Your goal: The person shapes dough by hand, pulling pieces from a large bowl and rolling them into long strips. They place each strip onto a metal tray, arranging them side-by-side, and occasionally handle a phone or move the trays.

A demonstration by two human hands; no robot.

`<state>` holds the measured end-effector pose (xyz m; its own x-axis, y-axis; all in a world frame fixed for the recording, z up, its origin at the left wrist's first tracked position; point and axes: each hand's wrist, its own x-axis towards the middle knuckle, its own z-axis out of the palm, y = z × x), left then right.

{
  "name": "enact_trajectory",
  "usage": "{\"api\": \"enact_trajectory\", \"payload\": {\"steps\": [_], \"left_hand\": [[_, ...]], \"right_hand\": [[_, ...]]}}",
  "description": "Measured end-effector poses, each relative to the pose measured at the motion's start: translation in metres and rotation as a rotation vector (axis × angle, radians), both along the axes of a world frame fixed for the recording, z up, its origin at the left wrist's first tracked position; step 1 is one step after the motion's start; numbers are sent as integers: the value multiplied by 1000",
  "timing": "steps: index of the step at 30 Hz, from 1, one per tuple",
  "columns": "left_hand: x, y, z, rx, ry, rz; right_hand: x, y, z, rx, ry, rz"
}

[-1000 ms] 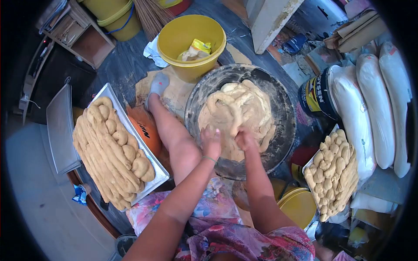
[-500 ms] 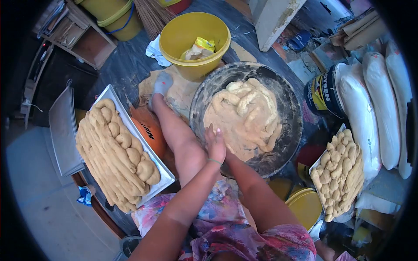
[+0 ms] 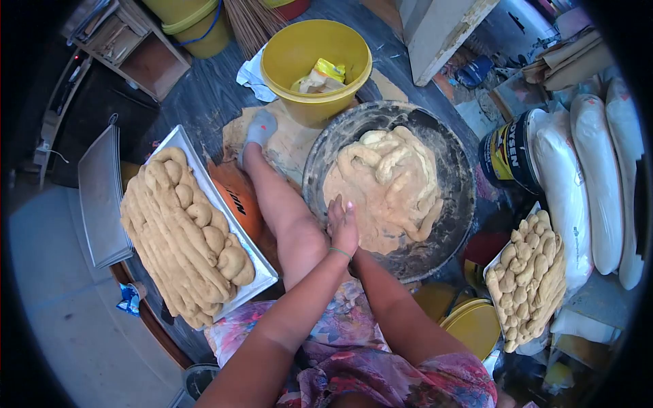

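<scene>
A wide black basin (image 3: 457, 170) holds a heap of pale dough ropes (image 3: 391, 163) and loose brownish flour or crumbs (image 3: 354, 190). Over its near left rim, my left hand (image 3: 343, 228) lies flat with fingers stretched out and close together. A thin green band circles that wrist. My right hand is mostly behind the left one, apparently against it, so its fingers are hidden; only its wrist (image 3: 364, 262) and forearm show. Neither hand visibly lifts any dough. To the left, a metal tray (image 3: 255, 272) carries long dough strips and rounded pieces (image 3: 177, 238).
A second tray of small dough pieces (image 3: 527, 275) sits at right, near long white plastic-wrapped packs (image 3: 561, 183) and a dark paint pail (image 3: 507, 153). Beyond the basin stands a yellow bucket (image 3: 316, 105). An orange ball (image 3: 238, 207) rests beside my leg (image 3: 282, 200).
The whole view has shifted slightly, so the basin and bucket sit a little further right and lower. My hands keep nearly the same pose at the basin's rim.
</scene>
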<state>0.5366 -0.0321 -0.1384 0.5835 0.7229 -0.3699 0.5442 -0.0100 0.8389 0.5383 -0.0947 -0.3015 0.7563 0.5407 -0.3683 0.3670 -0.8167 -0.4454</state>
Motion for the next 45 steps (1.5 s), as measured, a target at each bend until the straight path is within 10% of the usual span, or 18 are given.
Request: {"api": "enact_trajectory", "payload": {"steps": [7,12,18,22,26,30,34,40,44,45], "left_hand": [[-7,5,-9,-85,-41,-21],[-10,8,-41,-131,-34,157],[-1,14,34,-1253,-79,75],[21,20,51,-1120,-460,123],[37,-2,100,-565,-334,-260],[38,-63,95,91,-505,-362],[23,-95,181,154,-501,-338],[-32,-13,166,-594,-845,50],[-147,81,160,189,-567,-123],[-177,95,191,-123,-387,-1]], "right_hand": [[6,-34,-32,196,239,-67],[27,-43,6,804,1000,-616],[35,-53,187,904,1161,-484],[7,-86,199,593,234,-13],[18,-139,168,58,402,97],[44,-135,164,356,4,-98],[60,-114,166,506,-277,-270],[59,-97,209,554,-269,-31],[27,-53,304,578,310,229],[21,-39,310,730,368,343]]}}
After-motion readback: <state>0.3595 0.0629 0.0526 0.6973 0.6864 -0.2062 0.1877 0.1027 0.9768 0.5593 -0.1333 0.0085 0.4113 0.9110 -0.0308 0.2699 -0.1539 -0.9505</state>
